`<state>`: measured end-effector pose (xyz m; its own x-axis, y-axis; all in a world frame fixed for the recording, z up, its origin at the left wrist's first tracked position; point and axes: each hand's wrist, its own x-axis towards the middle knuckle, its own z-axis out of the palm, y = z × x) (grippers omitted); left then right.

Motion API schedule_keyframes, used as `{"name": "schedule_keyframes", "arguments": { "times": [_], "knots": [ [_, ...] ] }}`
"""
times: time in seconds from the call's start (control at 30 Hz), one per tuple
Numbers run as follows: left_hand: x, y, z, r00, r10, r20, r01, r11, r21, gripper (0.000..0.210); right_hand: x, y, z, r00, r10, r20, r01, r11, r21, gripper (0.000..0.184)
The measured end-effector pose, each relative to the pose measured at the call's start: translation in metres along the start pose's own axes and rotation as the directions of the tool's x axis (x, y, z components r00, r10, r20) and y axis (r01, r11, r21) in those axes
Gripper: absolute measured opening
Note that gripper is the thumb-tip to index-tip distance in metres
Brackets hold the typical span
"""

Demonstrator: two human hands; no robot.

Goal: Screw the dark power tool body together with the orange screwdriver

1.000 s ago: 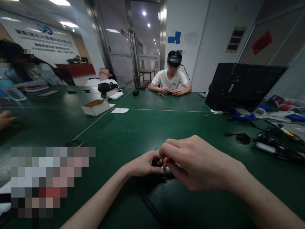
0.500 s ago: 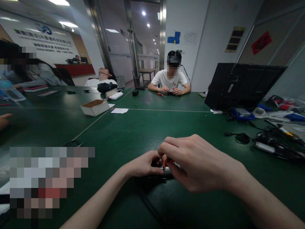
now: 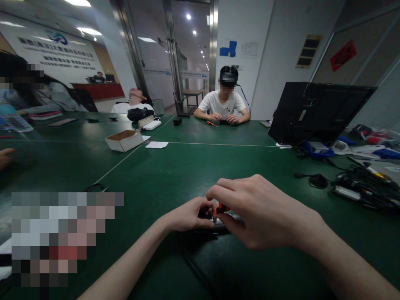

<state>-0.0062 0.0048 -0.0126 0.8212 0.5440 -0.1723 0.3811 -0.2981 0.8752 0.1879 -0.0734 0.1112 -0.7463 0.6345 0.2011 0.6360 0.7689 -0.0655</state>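
Note:
My right hand is closed in a pinch round the orange-and-black handle of a small screwdriver. Its lower end points down at a silver-and-black device low over the green table. On the left side of that device, my left hand grips with thumb and curled fingers, close to the screwdriver's tip. Most of the device is covered by both hands, so its kind does not show. A dark cable runs below it toward the front edge of the view.
An open white box and a paper slip lie ahead to the left. Black cables and tools are heaped at right, below a large black monitor. Across the table a person handles a small dark object; an orange screwdriver lies nearby.
The screwdriver's handle has turned slightly in my right hand, and more of its orange and black shows. My left hand and the device stay in place.

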Motion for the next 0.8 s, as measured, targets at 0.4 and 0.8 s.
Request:
{"name": "schedule_keyframes", "arguments": {
  "times": [0.4,0.8],
  "knots": [
    [-0.0007,0.0028,-0.0003,0.999,-0.031,-0.045,0.031,0.999,0.016,0.028,0.0004,0.0033,0.0029,0.998,0.049,-0.032,-0.052,0.993,-0.107,0.012],
    [-0.0008,0.0063,0.0011,0.999,-0.019,-0.045,0.020,0.999,0.028,0.023,-0.0010,-0.0002,0.0019,1.000,0.006,-0.027,-0.006,1.000,-0.029,0.010]
  ]
}}
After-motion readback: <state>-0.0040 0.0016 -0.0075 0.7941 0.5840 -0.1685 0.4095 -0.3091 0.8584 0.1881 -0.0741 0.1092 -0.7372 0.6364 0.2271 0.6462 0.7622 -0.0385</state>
